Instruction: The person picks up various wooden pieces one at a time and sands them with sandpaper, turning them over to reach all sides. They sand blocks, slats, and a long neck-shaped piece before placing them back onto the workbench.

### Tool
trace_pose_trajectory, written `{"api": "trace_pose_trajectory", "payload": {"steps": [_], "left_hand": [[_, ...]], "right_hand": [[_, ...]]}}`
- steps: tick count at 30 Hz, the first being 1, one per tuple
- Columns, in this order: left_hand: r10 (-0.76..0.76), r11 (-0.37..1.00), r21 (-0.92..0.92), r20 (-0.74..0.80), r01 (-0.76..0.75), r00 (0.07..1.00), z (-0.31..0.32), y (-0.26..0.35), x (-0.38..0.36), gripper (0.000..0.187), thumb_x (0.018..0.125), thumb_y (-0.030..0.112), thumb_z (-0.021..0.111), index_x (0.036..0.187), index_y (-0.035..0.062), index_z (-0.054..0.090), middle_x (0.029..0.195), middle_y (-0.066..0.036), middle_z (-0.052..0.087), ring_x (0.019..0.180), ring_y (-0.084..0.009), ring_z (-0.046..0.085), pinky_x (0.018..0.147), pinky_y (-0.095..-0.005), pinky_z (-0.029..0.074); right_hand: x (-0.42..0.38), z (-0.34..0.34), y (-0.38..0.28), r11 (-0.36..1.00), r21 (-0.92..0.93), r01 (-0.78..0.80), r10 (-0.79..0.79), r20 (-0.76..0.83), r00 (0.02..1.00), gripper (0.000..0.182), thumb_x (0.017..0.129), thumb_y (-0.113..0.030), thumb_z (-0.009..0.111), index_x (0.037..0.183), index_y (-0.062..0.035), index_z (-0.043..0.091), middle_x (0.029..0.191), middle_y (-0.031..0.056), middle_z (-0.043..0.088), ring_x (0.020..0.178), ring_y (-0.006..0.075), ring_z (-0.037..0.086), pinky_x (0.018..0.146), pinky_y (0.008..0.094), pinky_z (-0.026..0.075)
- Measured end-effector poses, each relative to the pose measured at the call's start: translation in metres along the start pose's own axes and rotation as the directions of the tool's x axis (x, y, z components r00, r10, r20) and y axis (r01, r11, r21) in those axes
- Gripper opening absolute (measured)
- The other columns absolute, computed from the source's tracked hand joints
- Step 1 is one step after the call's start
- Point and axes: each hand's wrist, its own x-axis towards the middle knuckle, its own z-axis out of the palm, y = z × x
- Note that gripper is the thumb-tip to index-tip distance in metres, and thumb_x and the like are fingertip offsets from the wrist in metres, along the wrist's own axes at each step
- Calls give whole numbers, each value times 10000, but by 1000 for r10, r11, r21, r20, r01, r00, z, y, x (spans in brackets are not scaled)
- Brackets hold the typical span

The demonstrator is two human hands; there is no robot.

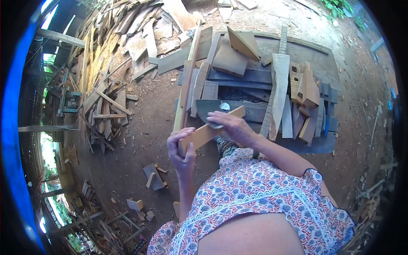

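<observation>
A short, light-brown wooden board (203,135) is held up at a slant in front of my body. My left hand (182,146) is closed round its lower left end, thumb on the near face and fingers over the far edge. My right hand (231,126) lies across the board's upper part. Under its fingers is a small grey piece that looks like folded sandpaper (215,126), pressed against the wood. Behind the board, a dark grey sheet (206,108) lies on the low work table.
The low table (306,146) bears a long shaped plank (278,87), several wooden blocks (308,91) and wedge-shaped pieces (231,59). Scrap wood (144,32) is heaped at the upper left. A small wooden piece with pegs (155,176) lies on the dirt floor (140,151).
</observation>
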Motion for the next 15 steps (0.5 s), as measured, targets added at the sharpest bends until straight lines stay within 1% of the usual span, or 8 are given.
{"api": "trace_pose_trajectory", "payload": {"steps": [2, 4, 6, 9, 11, 13, 14, 15], "left_hand": [[-10, 999, -46, 10, 10, 1000, -5, -1, -2, 261, 763, -2, 491, 1022, 26, 495, 953, -128, 579, 982, -271, 574, 929, -421, 425], [-33, 998, -48, 42, 35, 999, -10, 0, -3, 178, 798, -2, 526, 974, 20, 530, 927, -137, 605, 959, -277, 593, 910, -423, 440], [-36, 998, -44, 87, 40, 996, -14, 2, -3, 166, 805, 1, 544, 970, 18, 541, 940, -142, 611, 962, -276, 595, 904, -417, 444], [-60, 996, -52, 170, 70, 984, -20, 4, -2, 180, 795, -37, 574, 967, 18, 569, 974, -145, 622, 972, -259, 599, 893, -386, 455], [-73, 994, -67, 205, 88, 976, -20, 6, 0, 212, 778, -78, 586, 967, 18, 587, 995, -141, 627, 981, -242, 601, 888, -362, 462], [-62, 996, -39, 317, 79, 946, -22, 10, 4, 229, 774, -73, 602, 986, 15, 596, 1009, -145, 628, 982, -235, 601, 880, -350, 466], [-58, 996, -43, 319, 75, 946, -24, 9, 5, 229, 774, -73, 602, 986, 15, 596, 1009, -145, 628, 982, -235, 601, 880, -350, 466], [-62, 996, -34, 343, 78, 937, -26, 7, 5, 227, 775, -68, 606, 987, 12, 601, 1020, -150, 628, 986, -235, 601, 878, -348, 466]], "right_hand": [[-24, -2, 49, 983, -53, -176, 174, -38, 984, 475, 756, 111, 458, 1182, -71, 562, 1214, 144, 561, 1161, 269, 519, 1002, 376, 415], [-61, 0, 115, 884, -257, -390, 380, -91, 921, 460, 763, 89, 460, 1174, -84, 573, 1193, 147, 575, 1121, 278, 548, 976, 383, 433], [-66, -21, 132, 655, -386, -650, 716, 42, 697, 444, 847, 40, 336, 1181, -129, 575, 1180, 166, 578, 1060, 309, 579, 913, 379, 469], [-28, -40, 75, 692, -307, -654, 708, 106, 698, 448, 853, 55, 374, 1206, -152, 555, 1160, 154, 593, 1018, 318, 598, 886, 374, 482], [-7, -42, 23, 922, -21, -388, 383, 210, 899, 427, 814, 67, 476, 1195, -113, 548, 1165, 133, 595, 1050, 283, 591, 917, 383, 471], [4, -38, -17, 951, 289, -106, 44, 214, 976, 457, 795, 63, 522, 1216, -114, 525, 1171, 121, 591, 1069, 273, 580, 928, 363, 467], [4, -30, -18, 996, 85, 20, -39, 228, 973, 468, 779, 58, 553, 1213, -117, 528, 1180, 109, 586, 1083, 273, 568, 942, 354, 457], [-1, -27, -14, 993, 115, -10, -12, 187, 982, 460, 788, 65, 526, 1210, -119, 532, 1173, 110, 590, 1072, 274, 574, 939, 350, 458]]}}
